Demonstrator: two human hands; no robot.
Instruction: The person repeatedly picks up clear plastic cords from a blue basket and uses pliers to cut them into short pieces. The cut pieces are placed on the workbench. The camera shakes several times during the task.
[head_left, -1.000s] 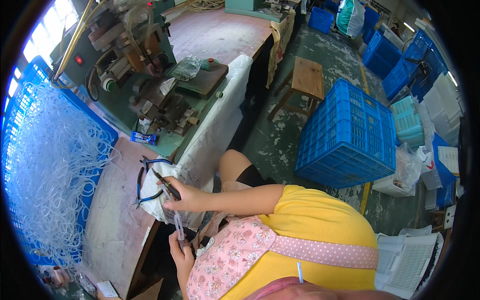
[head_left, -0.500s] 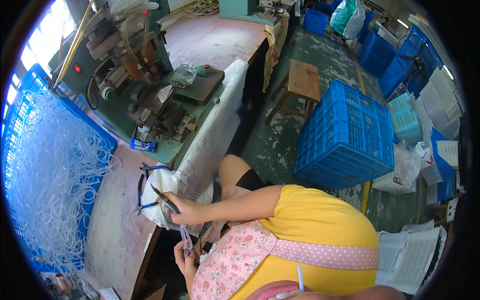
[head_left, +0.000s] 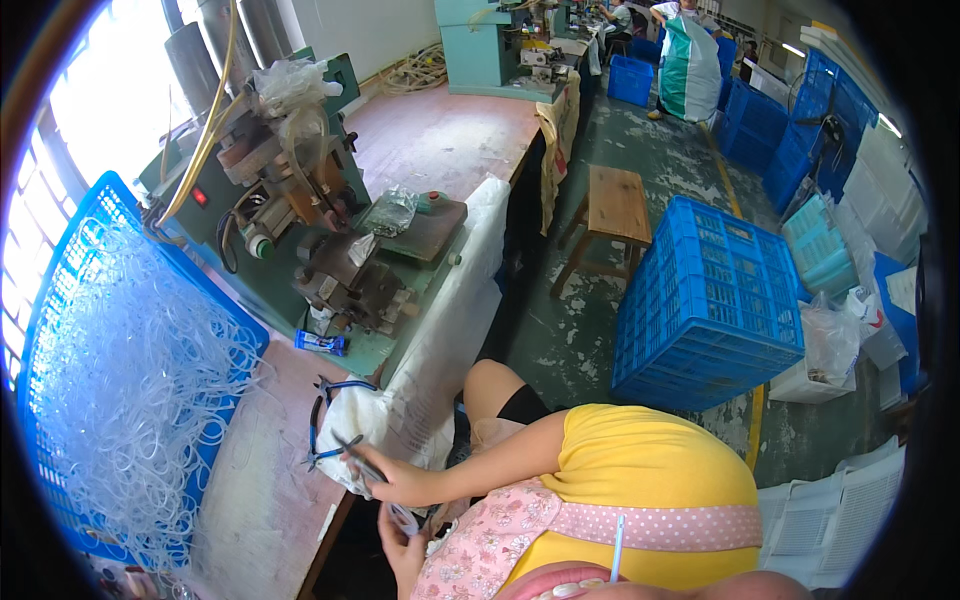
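My right hand (head_left: 408, 486) is closed round a pair of dark snips (head_left: 368, 464). Their narrow pointed blades stick out to the left, over a white cloth (head_left: 365, 425) at the table's edge. Just below it, my left hand (head_left: 402, 552) pinches a clear, looped plastic piece (head_left: 404, 518); part of that hand is hidden at the apron. Blue-handled pliers (head_left: 316, 420) lie on the table beside the white cloth. To the left stands a blue basket (head_left: 62, 265), heaped with tangled clear plastic loops (head_left: 150, 370).
A green bench machine (head_left: 330, 240) stands past the cloth, with a small blue packet (head_left: 320, 343) at its foot. Along the aisle are a wooden stool (head_left: 618, 205) and a large blue crate (head_left: 710, 310). People and a green-white sack (head_left: 690, 70) are far back.
The view has shifted, so the scene sits lower and further right. My hands are closer together, and the clear piece is turned, showing a rounder loop. Both hands keep their hold.
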